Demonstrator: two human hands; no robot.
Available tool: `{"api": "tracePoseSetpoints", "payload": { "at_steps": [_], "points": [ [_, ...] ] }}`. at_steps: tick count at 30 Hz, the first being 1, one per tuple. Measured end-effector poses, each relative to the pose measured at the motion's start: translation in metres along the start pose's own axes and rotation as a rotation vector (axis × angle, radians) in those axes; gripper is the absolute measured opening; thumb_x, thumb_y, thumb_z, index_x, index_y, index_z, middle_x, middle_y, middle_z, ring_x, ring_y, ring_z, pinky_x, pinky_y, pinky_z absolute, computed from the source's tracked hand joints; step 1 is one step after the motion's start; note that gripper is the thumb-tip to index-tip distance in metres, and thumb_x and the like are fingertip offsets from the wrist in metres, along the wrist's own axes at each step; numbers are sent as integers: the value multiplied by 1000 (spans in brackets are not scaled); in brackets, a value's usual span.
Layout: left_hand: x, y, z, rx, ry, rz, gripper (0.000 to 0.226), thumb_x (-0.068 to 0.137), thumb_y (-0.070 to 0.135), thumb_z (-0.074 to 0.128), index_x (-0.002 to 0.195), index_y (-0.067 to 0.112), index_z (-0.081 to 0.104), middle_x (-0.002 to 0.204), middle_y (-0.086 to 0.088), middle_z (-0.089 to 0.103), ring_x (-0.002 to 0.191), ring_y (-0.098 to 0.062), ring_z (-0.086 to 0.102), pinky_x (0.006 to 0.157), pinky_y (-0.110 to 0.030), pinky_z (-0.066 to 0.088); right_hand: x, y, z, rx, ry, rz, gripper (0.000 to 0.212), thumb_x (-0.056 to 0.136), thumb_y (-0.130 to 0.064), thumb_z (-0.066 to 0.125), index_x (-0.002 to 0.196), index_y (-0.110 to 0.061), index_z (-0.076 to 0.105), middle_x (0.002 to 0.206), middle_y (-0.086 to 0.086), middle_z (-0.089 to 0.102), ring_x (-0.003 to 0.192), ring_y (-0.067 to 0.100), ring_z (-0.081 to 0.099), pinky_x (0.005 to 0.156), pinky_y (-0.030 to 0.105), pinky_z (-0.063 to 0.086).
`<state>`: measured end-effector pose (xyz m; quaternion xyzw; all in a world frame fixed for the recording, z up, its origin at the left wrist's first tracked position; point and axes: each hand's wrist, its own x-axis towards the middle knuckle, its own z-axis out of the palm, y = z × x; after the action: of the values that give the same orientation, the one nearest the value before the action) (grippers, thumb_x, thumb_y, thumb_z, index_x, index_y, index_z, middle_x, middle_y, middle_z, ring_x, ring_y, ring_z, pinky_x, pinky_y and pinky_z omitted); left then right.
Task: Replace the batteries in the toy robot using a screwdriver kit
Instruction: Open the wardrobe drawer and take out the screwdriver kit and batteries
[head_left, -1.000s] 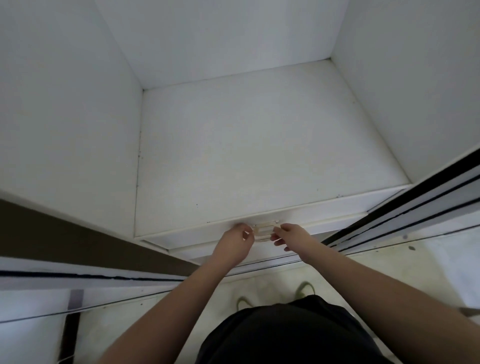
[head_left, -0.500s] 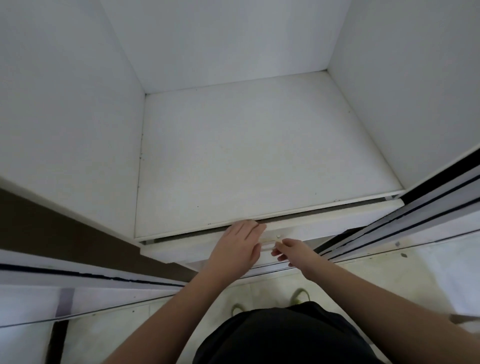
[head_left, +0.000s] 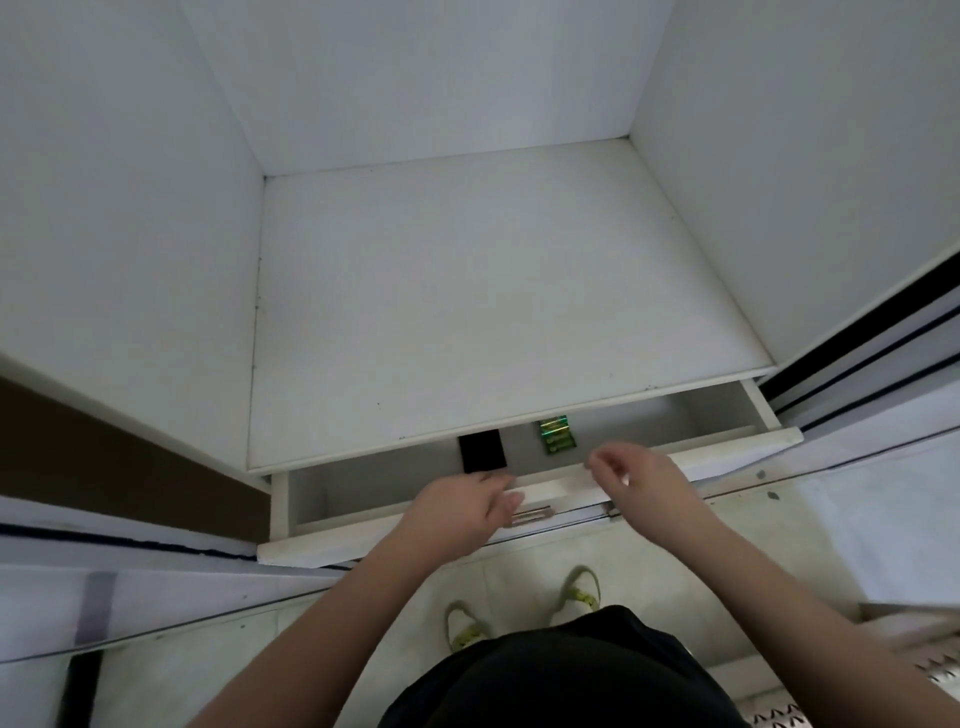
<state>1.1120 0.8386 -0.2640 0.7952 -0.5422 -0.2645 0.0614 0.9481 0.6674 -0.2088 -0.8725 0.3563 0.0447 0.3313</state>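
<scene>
- Head view: I judge the task barely begun. The drawer (head_left: 332, 488) stands partly open under the shelf (head_left: 467, 312); nothing is taken out yet, and I see no toy robot.
- Inside lie one green battery pack (head_left: 556, 434), which I take for the new cells, and one black case (head_left: 482, 451), possibly the screwdriver kit, near each other.
- My left hand (head_left: 462, 512) reaches toward the case, fingers relaxed, holding nothing; my right hand (head_left: 636, 475) hovers over the drawer front, loosely curled, empty.
- One handle (head_left: 530, 514).
</scene>
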Motion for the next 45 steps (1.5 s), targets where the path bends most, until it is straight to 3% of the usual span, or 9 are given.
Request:
{"api": "tracePoseSetpoints", "payload": {
  "at_steps": [6, 10, 14, 17, 19, 24, 28, 36, 45],
  "points": [
    [14, 2, -11, -189, -59, -126, 51, 101, 48, 33, 83, 10, 61, 69, -6, 59, 69, -23, 57, 61, -33, 40, 34, 36, 27, -303, 109, -86, 21, 93, -27, 51, 92, -17, 70, 89, 3, 66, 86, 28, 62, 74, 35, 46],
    [20, -3, 11, -600, -38, -291, 37, 101, 39, 43, 96, 15, 69, 87, -5, 71, 77, -18, 66, 71, -31, 52, 19, 45, 45, -460, 154, -142, 40, 89, -37, 34, 73, -21, 67, 69, -2, 65, 67, 22, 64, 62, 30, 44],
    [21, -5, 28, -885, 60, -495, 26, 102, 22, 44, 104, 8, 66, 84, -8, 66, 62, -11, 56, 51, -12, 44, 11, 55, 44, -490, 84, -133, 29, 92, -35, 42, 79, -23, 65, 73, -3, 66, 71, 20, 64, 67, 32, 46],
    [20, -12, 43, -860, 57, -554, 21, 100, 22, 47, 97, 15, 66, 86, -5, 67, 65, -9, 57, 51, -12, 42, 2, 50, 39, -578, -4, -246, 17, 81, -28, 59, 67, -20, 63, 61, 1, 61, 55, 24, 61, 53, 34, 50],
    [21, -16, 47, -872, 96, -620, 19, 98, 22, 48, 96, 17, 66, 89, -5, 69, 67, -11, 59, 54, -15, 43, 3, 48, 36, -597, -121, -252, 21, 92, -31, 50, 84, -19, 65, 80, 2, 66, 74, 26, 65, 68, 36, 50],
    [35, -8, 55, -853, 253, -782, 27, 94, 27, 57, 117, 12, 60, 97, -7, 65, 79, -18, 60, 66, -22, 44, 37, 57, 35, -76, -250, 52, 32, 94, -36, 50, 118, -17, 56, 112, 8, 65, 101, 25, 61, 82, 32, 48],
    [50, -5, 69, -576, 258, -830, 63, 85, 43, 66, 136, 14, 45, 125, -16, 54, 110, -30, 57, 92, -30, 46, 73, 65, 56, 136, -216, 315, 60, 88, -39, 58, 139, -13, 38, 131, 16, 50, 117, 33, 53, 97, 40, 46],
    [68, -6, 85, -579, 196, -947, 73, 80, 52, 71, 131, 7, 45, 127, -15, 52, 113, -29, 56, 90, -33, 49, 99, 61, 91, -93, -212, 421, 82, 75, -63, 63, 134, -12, 36, 132, 10, 44, 123, 29, 43, 99, 40, 39],
    [69, -9, 91, -575, 134, -927, 82, 72, 58, 75, 127, 4, 47, 124, -13, 57, 107, -26, 60, 81, -31, 53, 92, 58, 117, -83, -105, 503, 75, 75, -45, 74, 128, -8, 36, 130, 12, 43, 121, 29, 43, 97, 38, 39]
  ]
}}
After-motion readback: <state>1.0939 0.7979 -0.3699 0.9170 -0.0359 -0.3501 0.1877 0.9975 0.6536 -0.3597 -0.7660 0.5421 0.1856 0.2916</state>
